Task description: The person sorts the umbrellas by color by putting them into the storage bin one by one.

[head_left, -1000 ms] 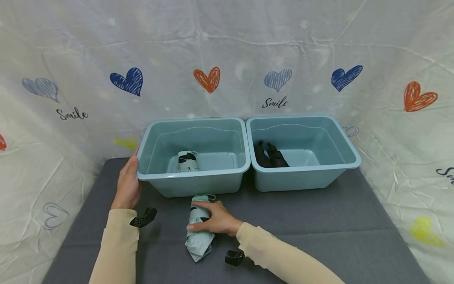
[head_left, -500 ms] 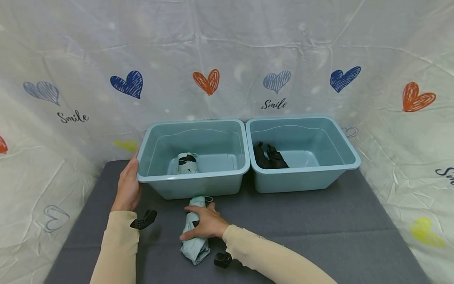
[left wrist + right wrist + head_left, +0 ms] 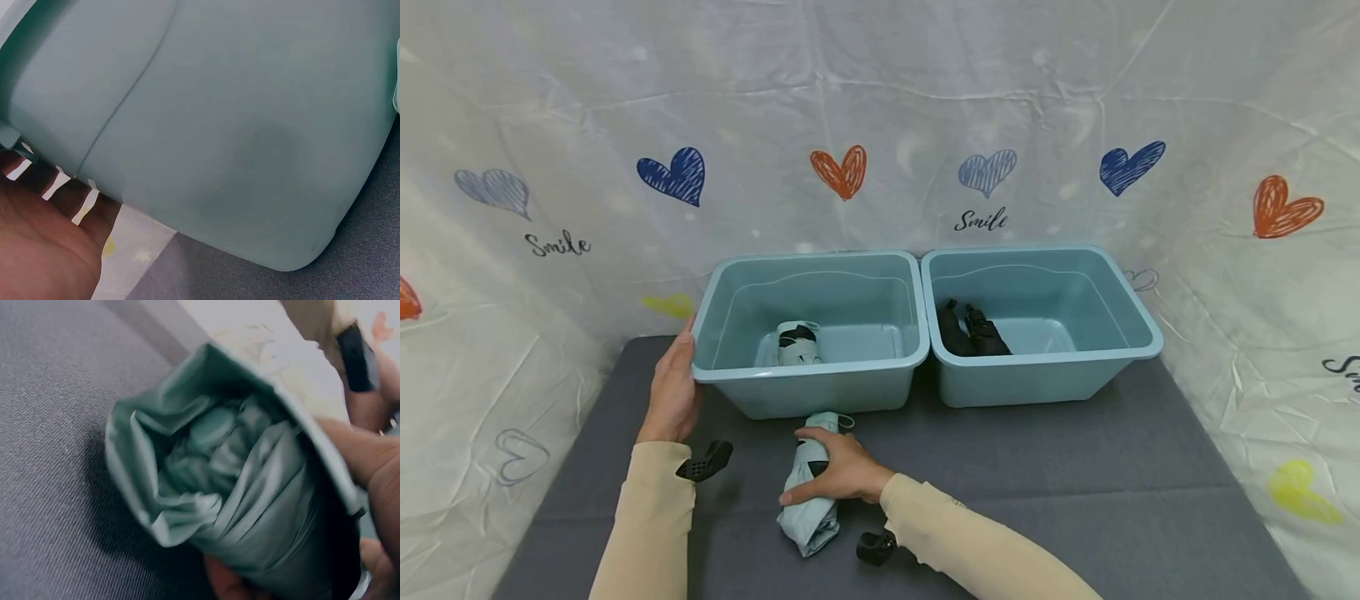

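My right hand [image 3: 844, 468] grips a folded pale-green umbrella [image 3: 808, 527] with dark patches, thumb and fingers spread around its middle. The umbrella lies at the front of the left bin, its wrist loop at the far end. In the right wrist view, the loose pleated end of the umbrella [image 3: 262, 506] faces the camera close over the cloth. My left hand [image 3: 672, 392] rests against the left side of the left blue bin [image 3: 820, 393]; in the left wrist view its fingers [image 3: 100, 219] reach straight along the bin wall [image 3: 219, 125].
Another pale-green folded umbrella [image 3: 797, 343] lies inside the left bin. A second blue bin [image 3: 1037, 379] stands right beside it, holding two black folded umbrellas [image 3: 985, 333]. Dark grey cloth [image 3: 1075, 483] covers the table, and a heart-printed sheet [image 3: 895, 100] hangs behind.
My right hand and the umbrella have shifted slightly left, and its near end has swung left. The grip has closed in on the umbrella. My left hand has stayed at the bin.
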`<state>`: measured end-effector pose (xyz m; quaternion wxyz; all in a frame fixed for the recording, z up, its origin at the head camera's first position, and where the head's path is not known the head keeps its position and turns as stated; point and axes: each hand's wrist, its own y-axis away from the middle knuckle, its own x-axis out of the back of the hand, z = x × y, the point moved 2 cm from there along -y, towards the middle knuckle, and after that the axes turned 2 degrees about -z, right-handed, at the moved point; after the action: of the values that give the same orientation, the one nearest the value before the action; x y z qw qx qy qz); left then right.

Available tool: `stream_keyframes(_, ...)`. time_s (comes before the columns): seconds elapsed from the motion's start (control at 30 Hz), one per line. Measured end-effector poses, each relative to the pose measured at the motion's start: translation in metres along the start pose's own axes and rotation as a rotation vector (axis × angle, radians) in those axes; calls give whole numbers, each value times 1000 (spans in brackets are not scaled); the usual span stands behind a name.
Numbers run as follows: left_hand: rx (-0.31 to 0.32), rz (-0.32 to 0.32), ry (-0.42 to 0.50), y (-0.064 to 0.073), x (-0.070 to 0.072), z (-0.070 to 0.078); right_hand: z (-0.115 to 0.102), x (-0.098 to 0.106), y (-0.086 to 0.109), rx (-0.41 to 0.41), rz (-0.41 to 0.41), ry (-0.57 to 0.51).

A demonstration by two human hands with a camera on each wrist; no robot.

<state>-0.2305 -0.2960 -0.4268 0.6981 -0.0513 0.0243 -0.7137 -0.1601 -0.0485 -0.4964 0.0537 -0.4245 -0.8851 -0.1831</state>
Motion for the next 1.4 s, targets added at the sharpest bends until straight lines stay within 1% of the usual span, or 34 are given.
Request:
stream_keyframes(0.13,-3,-7,-3,-1,1,0,-2,9,8,46,-74,-171)
stream_keyframes(0.23,1,-6,-9,-1,1,0,-12,15,19,80,-132,-235)
stream_keyframes(0.37,13,3,-18,-1,2,0,-29,23,37,142,-211,-279)
stream_keyframes(0.47,20,12,-23,0,2,0,-43,31,49,181,-253,-307)
stream_keyframes(0.57,28,20,-32,0,2,0,-57,38,58,218,-257,-297)
stream_keyframes(0.7,40,21,-38,1,3,1,-75,47,65,297,-262,-269)
stream_keyframes(0.8,51,23,-42,2,3,1,-90,55,67,351,-283,-291)
stream_keyframes(0.87,54,27,-46,1,3,2,-101,62,65,366,-285,-311)
stream_keyframes(0.93,54,28,-54,1,3,2,-111,71,59,380,-263,-304)
stream_keyframes(1.03,50,30,-59,0,3,2,-124,84,47,377,-218,-288)
stream_keyframes(1.1,53,29,-58,0,3,2,-130,91,35,377,-198,-311)
stream_keyframes(1.23,56,30,-50,0,3,1,-136,99,8,357,-179,-420)
stream_keyframes(1.4,56,25,-30,-1,4,0,-141,102,-19,320,-175,-539)
